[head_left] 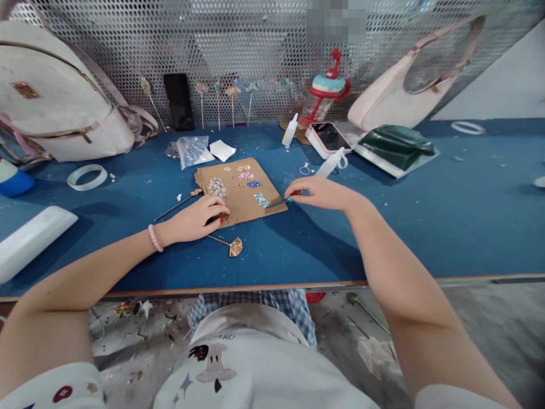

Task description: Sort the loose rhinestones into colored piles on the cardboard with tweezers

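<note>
A brown cardboard sheet (238, 201) lies on the blue table with several small heaps of coloured gems on it. My right hand (320, 192) pinches a thin dark picking tool (279, 201) whose tip points at the teal gem heap (261, 199). At the sheet's near left corner my left hand (196, 218) rests with its fingers curled over something small and dark that I cannot make out. A gold fan-shaped hairpin (230, 245) lies just in front of my left hand. A second gold hairpin (179, 203) lies left of the sheet.
Finished hairpins stand against the perforated metal wall (255, 34) at the back. A white backpack (55, 96), tape roll (87, 176) and white case (32, 238) sit left. Glue bottles (290, 131), a phone (327, 138), a green pouch (395, 145) and a pink handbag (404, 91) sit right.
</note>
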### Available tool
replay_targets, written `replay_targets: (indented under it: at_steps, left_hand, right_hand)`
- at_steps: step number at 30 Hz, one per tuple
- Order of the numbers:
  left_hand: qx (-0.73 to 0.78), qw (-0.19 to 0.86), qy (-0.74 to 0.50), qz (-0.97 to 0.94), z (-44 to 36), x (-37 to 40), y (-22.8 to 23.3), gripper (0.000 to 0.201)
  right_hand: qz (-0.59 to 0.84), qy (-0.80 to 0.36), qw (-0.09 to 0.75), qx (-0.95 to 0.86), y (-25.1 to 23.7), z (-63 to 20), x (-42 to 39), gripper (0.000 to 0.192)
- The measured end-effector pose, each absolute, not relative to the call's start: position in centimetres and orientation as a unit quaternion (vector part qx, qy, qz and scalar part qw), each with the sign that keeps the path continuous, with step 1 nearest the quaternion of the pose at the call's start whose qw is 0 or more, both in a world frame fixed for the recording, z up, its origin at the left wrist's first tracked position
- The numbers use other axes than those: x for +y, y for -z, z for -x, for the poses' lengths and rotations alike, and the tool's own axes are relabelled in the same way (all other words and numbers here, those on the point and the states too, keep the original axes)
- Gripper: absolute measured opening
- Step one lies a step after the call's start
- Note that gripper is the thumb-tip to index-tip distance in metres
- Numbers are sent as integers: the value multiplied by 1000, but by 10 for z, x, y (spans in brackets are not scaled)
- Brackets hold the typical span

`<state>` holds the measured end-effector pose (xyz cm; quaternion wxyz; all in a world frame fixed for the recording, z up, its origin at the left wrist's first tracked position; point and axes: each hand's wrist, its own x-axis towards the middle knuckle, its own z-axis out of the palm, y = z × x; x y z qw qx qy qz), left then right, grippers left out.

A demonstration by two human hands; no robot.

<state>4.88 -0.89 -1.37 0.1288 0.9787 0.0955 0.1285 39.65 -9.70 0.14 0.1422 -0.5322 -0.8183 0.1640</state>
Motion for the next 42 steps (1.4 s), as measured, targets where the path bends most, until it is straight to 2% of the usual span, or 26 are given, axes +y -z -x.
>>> replay_targets:
  at_steps: [9,19,25,42]
  left_hand:
    - [93,130,-125,-979,-49,-10,12,27]
    - [95,132,-128,-978,-48,-9,14,26]
    - [93,136,-130,-978,-48,-11,12,26]
    - [87,119,-128,-981,-49,-10,13,27]
  right_hand:
    - [528,-152,163,-819,8,-395,-92,24]
    - [490,-167,224,-826,13,-387,-90,20]
    - [490,-187,214,-824,17,-383,-88,22]
    - [482,-128,199,-844,18,-377,-86,19]
